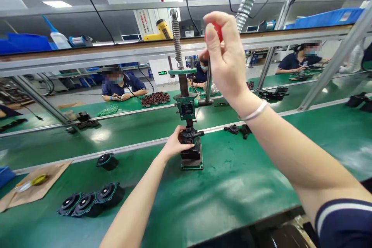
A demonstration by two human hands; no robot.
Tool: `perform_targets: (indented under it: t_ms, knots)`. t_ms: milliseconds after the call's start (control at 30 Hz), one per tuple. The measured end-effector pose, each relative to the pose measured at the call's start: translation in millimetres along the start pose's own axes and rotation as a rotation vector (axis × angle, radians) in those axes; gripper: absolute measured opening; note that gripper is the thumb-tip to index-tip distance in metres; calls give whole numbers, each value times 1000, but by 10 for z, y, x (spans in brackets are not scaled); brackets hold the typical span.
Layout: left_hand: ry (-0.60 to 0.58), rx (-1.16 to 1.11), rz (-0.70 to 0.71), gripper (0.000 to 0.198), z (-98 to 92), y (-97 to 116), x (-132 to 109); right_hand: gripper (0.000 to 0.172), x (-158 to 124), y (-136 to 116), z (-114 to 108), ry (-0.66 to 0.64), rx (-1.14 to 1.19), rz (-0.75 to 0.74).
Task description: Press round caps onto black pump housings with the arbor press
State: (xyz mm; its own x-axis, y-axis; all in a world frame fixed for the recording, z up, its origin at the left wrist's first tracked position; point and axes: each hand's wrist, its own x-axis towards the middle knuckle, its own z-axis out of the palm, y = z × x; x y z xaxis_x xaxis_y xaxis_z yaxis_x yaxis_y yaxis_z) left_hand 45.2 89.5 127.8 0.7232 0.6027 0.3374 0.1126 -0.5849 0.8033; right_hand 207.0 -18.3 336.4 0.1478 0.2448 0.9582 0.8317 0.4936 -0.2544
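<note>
A green hand-lever press (187,106) stands on the bench in front of me, with a coil spring (176,37) rising from its top. My right hand (225,52) is raised and closed around the red knob (216,33) of the press lever (208,81). At the press base (192,162), my left hand (178,143) grips a black plastic pump housing (189,133) with a side spout, thumb in front. The housing sits under the press ram, and its far side is hidden by the fingers.
Several black round motor parts (107,193) stand on the green bench at left, near brown cardboard (43,186) with yellow tape (40,179). More black housings (234,129) lie right of the press. A shelf (116,50) crosses above; co-workers sit beyond.
</note>
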Motion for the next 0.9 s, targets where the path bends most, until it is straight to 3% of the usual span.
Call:
perform_targets:
  t_ms: [100, 167, 233, 333, 433, 500, 533, 600, 667, 700, 767, 800, 900]
  knots:
    - [137, 94, 240, 51, 80, 24, -540, 37, -438, -90, -376, -42, -124, -62]
    - [177, 44, 366, 57, 228, -3, -891, 31, -986, -123, -596, -189, -162, -100]
    - [190, 20, 368, 62, 484, -31, -1109, 30, -1624, -145, -746, -408, -203, -84]
    - [117, -14, 210, 60, 1058, -63, -1175, 30, -2492, -176, -850, -625, -296, -83]
    - [-7, -57, 47, 57, 1653, -94, -1153, 31, -3068, -170, -889, -669, -481, -81]
    - [-134, -58, 66, 70, 1868, -81, -1167, 27, -3279, -105, -934, -620, -568, -53]
    - [-200, -47, 120, 80, 1876, -57, -1173, 25, -3340, -40, -974, -611, -592, -41]
    - [-280, 26, 295, 91, 1668, 15, -1124, 25, -3391, 178, -1103, -628, -650, -24]
    - [-252, 190, 462, 82, 1225, 84, -924, 28, -3372, 532, -1319, -660, -772, 9]
    - [-182, 302, 468, 73, 968, 103, -757, 30, -3347, 756, -1465, -658, -856, 49]
    - [-142, 476, 317, 81, 504, 87, -338, 36, -3283, 1251, -1820, -647, -1063, 219]
    - [-179, 513, 260, 87, 333, 52, -122, 41, -3245, 1499, -2020, -617, -1122, 288]
    - [-443, 554, 166, 86, 104, -105, 357, 51, -3096, 2106, -2591, -525, -1247, 431]
